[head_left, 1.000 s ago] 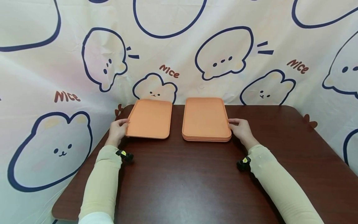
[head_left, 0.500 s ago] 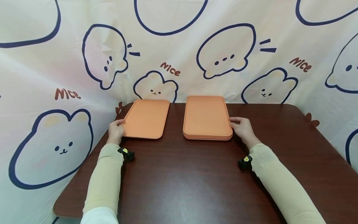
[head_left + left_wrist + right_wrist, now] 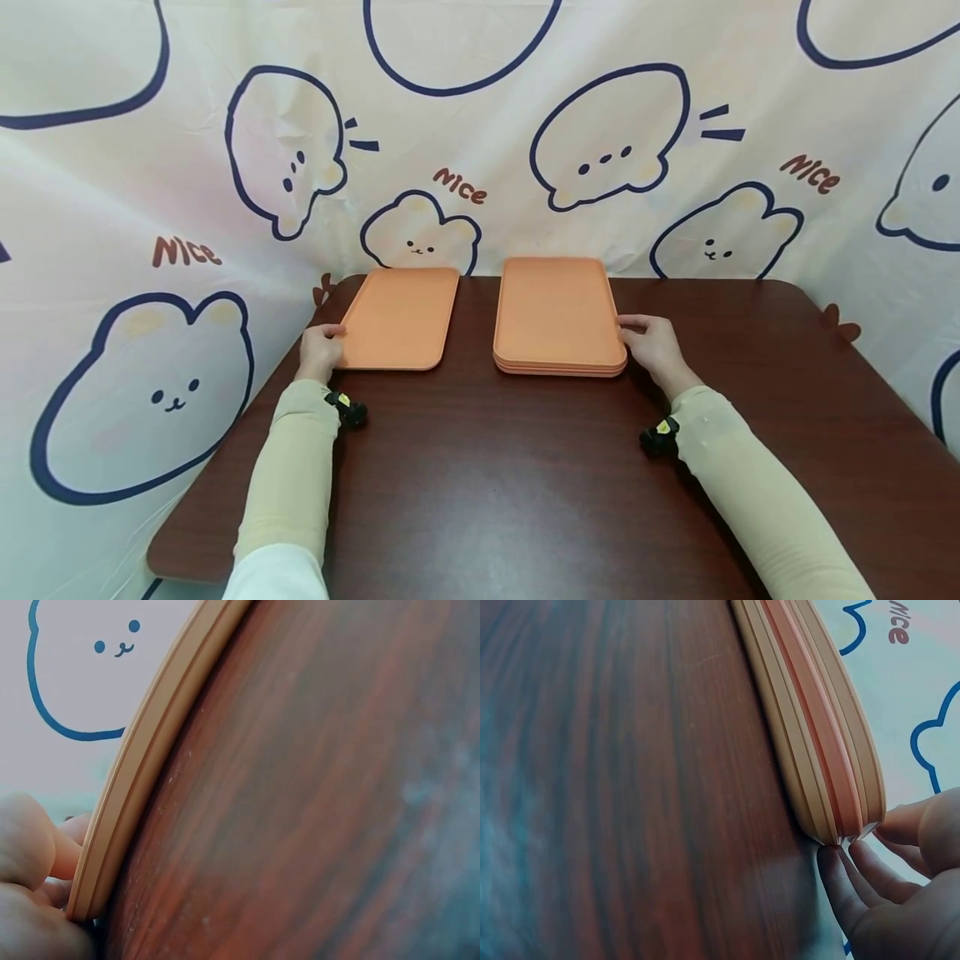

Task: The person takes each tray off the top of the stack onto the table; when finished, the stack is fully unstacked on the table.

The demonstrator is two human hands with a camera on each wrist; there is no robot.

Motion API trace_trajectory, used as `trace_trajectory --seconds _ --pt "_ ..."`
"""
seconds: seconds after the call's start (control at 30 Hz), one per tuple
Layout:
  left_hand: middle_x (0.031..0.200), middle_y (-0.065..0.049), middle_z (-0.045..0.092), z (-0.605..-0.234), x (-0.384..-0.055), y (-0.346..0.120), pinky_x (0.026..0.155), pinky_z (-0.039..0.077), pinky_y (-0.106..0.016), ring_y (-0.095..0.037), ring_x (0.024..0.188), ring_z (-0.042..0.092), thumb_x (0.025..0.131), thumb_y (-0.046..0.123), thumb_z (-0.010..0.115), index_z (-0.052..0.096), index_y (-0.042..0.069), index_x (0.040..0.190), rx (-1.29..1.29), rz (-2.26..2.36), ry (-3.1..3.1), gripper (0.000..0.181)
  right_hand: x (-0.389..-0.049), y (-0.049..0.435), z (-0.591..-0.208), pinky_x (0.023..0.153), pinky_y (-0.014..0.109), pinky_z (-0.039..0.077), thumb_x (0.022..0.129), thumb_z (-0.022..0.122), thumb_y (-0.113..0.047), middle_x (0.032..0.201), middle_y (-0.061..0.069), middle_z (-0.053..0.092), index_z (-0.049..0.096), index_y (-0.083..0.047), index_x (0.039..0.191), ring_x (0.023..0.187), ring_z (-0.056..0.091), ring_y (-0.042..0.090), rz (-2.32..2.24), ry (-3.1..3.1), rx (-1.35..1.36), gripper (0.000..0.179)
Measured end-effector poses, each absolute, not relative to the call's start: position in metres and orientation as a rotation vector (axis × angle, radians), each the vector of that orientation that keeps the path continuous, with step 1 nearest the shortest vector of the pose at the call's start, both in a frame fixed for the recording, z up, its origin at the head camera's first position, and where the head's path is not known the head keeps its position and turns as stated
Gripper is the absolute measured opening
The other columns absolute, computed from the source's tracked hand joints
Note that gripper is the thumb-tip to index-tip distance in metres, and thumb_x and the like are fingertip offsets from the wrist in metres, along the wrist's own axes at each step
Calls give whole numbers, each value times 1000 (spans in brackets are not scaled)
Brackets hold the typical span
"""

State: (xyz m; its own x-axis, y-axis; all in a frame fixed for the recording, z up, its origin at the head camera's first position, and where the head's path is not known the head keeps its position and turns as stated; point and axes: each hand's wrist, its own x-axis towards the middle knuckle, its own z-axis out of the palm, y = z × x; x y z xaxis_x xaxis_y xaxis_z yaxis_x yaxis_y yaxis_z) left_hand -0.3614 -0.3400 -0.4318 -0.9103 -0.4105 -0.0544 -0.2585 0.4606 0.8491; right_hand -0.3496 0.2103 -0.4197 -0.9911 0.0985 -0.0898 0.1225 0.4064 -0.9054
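A single orange tray [image 3: 401, 321] lies at the back left of the table. My left hand [image 3: 321, 350] pinches its left edge near the front corner. The left wrist view shows the tray's rim [image 3: 142, 761] low against the table, with fingers [image 3: 64, 855] at its end. To the right sits a stack of several orange trays [image 3: 557, 312], flat and evenly aligned. My right hand [image 3: 654, 350] is at the stack's right side. In the right wrist view, its fingertips [image 3: 861, 851] touch the layered edge of the stack [image 3: 821, 727].
Brown wood surface of the table [image 3: 495, 475] stretches in front of both arms. A cream cloth backdrop [image 3: 502, 225] with cartoon bears rises behind the table. A narrow gap separates the single tray from the stack.
The left hand has shifted the single tray left and lowered its front edge to the table, then moved slightly right. The right hand and the stack have stayed put.
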Motion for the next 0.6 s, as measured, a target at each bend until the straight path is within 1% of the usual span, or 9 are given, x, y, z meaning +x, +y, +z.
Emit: trace_trajectory --seconds 0.1,0.2,0.3,0.4,0.43,0.5,0.57,0.6 --pt "158 -30 50 -434 -362 -339 72 48 -26 -40 134 53 94 -13 43 63 -1 148 596 -1437 -2547 59 -349 210 -418 117 50 51 112 54 -12 163 23 50 59 0 153 144 55 36 -1687 2610 209 43" --pt "160 -30 49 -433 -363 -338 82 48 -28 -40 140 50 95 -13 42 61 -1 151 591 -1453 -2540 61 -349 211 -418 117 50 51 112 53 -12 163 24 51 59 -1 154 143 56 36 -1682 2610 210 43" --pt "160 -30 48 -432 -362 -338 93 51 -35 -41 143 49 101 -7 43 60 -3 151 569 -1485 -2533 53 -349 211 -417 117 50 51 112 53 -13 163 23 51 58 -1 154 143 57 36 -1677 2606 213 43" --pt "159 -30 49 -429 -361 -338 104 52 -45 -43 143 50 108 4 46 59 -4 150 551 -1503 -2524 45 -349 211 -418 117 50 51 112 53 -13 163 23 50 58 -2 154 143 57 36 -1676 2598 218 43" --pt "157 -29 50 -429 -360 -337 110 50 -49 -43 143 50 110 10 47 61 -4 149 559 -1490 -2521 43 -349 211 -418 117 50 51 112 53 -13 163 22 51 59 -2 154 143 57 36 -1679 2594 221 43" --pt "157 -27 52 -427 -359 -337 121 41 -54 -43 146 47 112 20 49 62 -1 149 581 -1470 -2504 44 -350 212 -418 117 50 51 113 54 -14 164 23 50 58 -2 154 143 57 36 -1678 2595 223 43" --pt "156 -24 55 -424 -357 -334 128 29 -58 -42 150 44 112 26 50 63 2 148 596 -1466 -2468 45 -350 212 -418 117 50 51 113 54 -14 164 22 50 58 -2 154 143 56 36 -1677 2595 226 44" --pt "155 -23 55 -423 -357 -333 129 28 -59 -42 150 44 112 28 50 63 3 148 595 -1469 -2448 46 -350 212 -418 117 50 51 113 54 -14 164 22 50 58 -2 154 144 56 36 -1673 2597 226 44"
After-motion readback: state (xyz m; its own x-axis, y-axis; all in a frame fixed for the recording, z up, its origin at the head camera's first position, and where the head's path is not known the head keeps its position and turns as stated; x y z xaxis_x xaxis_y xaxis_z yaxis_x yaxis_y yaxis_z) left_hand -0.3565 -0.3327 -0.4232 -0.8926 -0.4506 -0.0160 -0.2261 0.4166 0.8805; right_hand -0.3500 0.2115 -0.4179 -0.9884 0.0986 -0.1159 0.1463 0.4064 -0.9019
